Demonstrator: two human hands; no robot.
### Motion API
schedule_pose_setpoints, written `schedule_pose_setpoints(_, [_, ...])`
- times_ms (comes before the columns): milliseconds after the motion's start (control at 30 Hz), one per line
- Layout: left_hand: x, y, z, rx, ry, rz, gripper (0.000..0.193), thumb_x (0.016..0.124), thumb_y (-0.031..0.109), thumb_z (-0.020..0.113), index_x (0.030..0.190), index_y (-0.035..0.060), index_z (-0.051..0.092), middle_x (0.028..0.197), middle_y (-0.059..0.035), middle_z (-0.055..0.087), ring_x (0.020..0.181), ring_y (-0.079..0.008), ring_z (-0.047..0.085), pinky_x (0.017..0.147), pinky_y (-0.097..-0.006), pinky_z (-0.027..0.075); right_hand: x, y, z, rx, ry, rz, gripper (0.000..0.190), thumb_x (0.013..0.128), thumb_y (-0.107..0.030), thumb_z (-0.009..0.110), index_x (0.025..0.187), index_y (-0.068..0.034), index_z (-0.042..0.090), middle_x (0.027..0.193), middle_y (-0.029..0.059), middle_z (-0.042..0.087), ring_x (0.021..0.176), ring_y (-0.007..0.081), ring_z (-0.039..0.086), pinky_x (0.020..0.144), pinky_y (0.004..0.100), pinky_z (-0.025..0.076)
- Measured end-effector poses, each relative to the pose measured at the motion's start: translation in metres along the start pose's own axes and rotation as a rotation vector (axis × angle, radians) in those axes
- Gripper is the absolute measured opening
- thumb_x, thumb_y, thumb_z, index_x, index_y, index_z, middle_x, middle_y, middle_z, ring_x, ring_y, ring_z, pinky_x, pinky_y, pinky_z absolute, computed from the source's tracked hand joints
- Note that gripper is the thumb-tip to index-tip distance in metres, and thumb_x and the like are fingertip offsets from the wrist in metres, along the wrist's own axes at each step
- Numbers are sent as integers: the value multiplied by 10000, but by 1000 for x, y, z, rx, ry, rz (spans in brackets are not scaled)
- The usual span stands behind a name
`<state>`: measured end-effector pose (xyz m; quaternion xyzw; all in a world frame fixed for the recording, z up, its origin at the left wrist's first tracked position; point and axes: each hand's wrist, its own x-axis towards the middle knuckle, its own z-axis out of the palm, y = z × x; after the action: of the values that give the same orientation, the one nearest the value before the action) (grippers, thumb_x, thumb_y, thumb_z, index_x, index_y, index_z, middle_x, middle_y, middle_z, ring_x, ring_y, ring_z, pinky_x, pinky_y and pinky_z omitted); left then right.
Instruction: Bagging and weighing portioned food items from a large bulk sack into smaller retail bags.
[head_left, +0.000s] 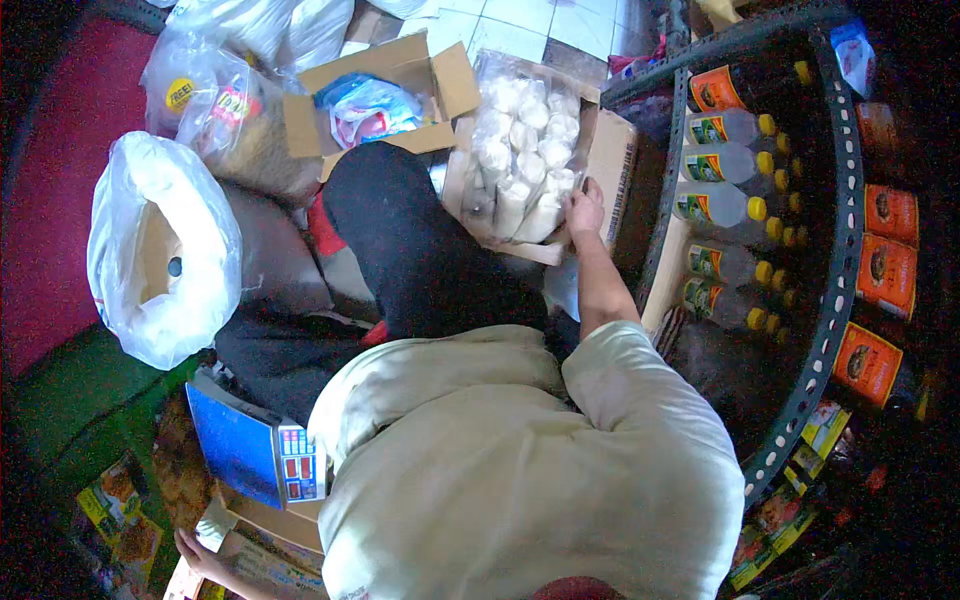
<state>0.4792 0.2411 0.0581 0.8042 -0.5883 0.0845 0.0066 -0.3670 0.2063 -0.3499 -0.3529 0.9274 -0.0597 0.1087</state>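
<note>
My right hand (585, 210) is at the right edge of a clear plastic bag (525, 135), its fingers curled at the edge. Several white wrapped bundles fill the bag, which lies in an open cardboard carton (551, 253). My left hand (199, 556) reaches out at the lower left, beside a cardboard box (274, 566) bearing writing. The image is dim there, and whether those fingers grip anything cannot be made out. Between that hand and my knee stands a blue digital weighing scale (236, 442) with a keypad and small red displays.
A carton lined with white plastic (221, 292) stands at left. Ahead is an open cardboard box (360, 64) holding plastic bags, near a clear bag of packets (225, 97). A perforated metal shelf frame (844, 225) at right carries several yellow-capped bottles (716, 204) and orange packs (886, 274).
</note>
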Motion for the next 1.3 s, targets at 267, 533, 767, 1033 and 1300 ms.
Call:
schedule_pose_setpoints(267, [31,178,-4,-629,81,84,285,923,149,436,1104,-45,538,1106,-129,559,995,-195,525,896,-309,401,-58,-17,-50,352,100,-202,162,794,-181,579,824,-23,601,840,149,569,809,325,542,756,412,420])
schedule_pose_setpoints(533, [50,316,5,-818,-153,601,205,811,54,492,951,-56,594,961,-160,608,922,-245,561,841,-339,413,-52,-109,-243,296,372,-748,107,766,-112,601,838,-34,589,765,131,574,742,319,562,673,363,451])
schedule_pose_setpoints(767, [27,414,-60,-711,-142,1203,204,677,141,602,833,11,616,874,-145,623,870,-286,587,829,-361,425,-74,-195,-361,746,555,-865,105,811,19,538,899,24,596,799,102,601,728,179,572,677,265,443])
schedule_pose_setpoints(1033, [-27,410,-138,-746,428,1278,204,500,194,570,701,165,553,725,-70,587,654,-228,623,617,-349,509,-90,-269,-358,607,503,-1096,87,777,-9,574,864,-4,583,779,120,594,685,246,568,623,301,445])
schedule_pose_setpoints(1300, [-38,390,-145,-698,164,1193,124,729,228,594,744,138,510,727,-83,590,628,-215,604,657,-352,508,-105,-297,-363,546,442,-1325,138,736,-39,605,871,-19,580,728,114,563,673,277,544,626,345,424])
